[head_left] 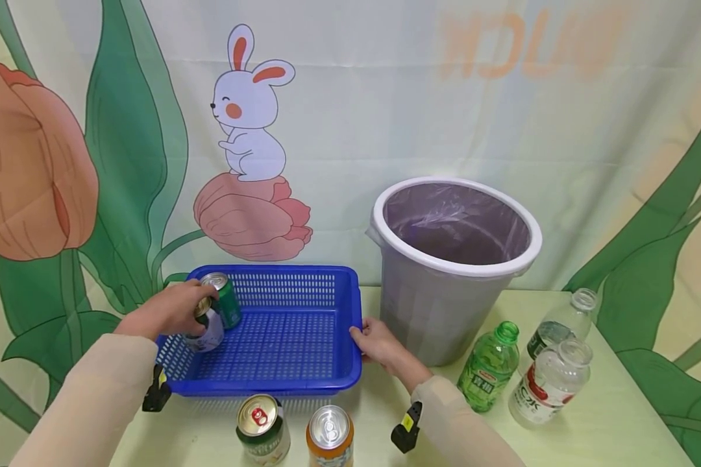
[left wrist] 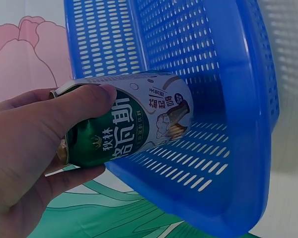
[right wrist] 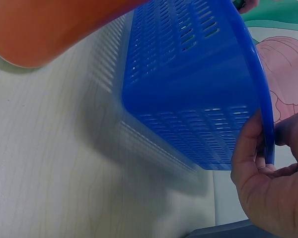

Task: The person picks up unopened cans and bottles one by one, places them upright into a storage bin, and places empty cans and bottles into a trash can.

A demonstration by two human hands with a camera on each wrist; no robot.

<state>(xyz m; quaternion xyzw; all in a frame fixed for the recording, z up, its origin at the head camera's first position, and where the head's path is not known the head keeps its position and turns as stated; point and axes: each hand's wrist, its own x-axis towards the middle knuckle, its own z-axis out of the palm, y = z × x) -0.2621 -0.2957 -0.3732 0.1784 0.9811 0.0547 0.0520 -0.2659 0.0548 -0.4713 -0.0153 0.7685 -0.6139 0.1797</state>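
Note:
My left hand [head_left: 178, 310] grips a white and green drink can [left wrist: 134, 116] inside the left end of the blue plastic basket [head_left: 295, 384]. Its fingers and thumb wrap the can's top end. Just behind that can, a green can [head_left: 230, 305] stands upright in the basket's back left corner. On the other side, my right hand [head_left: 381, 344] pinches the basket's right rim between thumb and fingers, as the right wrist view shows. Whether the held can touches the basket floor I cannot tell.
In front of the basket stand a dark green and cream can [head_left: 264, 428] and an orange can [head_left: 330, 436]. A grey bin [head_left: 438, 311] with a clear liner is right of it. Further right stand a green bottle [head_left: 489, 370] and two clear bottles, one with a red label [head_left: 546, 386].

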